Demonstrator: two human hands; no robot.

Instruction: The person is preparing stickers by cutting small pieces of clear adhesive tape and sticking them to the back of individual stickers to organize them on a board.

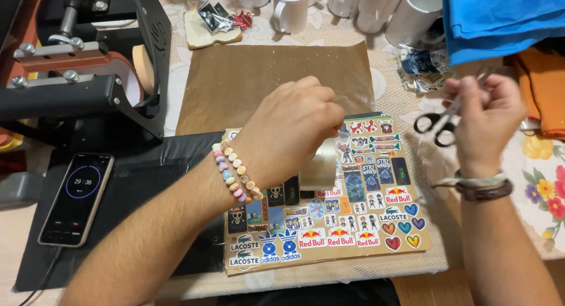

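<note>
Behind hands: white mugs, brown sheet, blue cloth at R.

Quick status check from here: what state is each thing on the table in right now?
Left hand: closed on the clear tape's free end.
Tape roll: on edge on the sticker sheet, partly unrolled.
Right hand: grip closed on the scissors.
Scissors: held up off the table; blades blurred.
Sticker sheet: lying flat.
Phone: screen lit, face up.
White mugs: upright.
</note>
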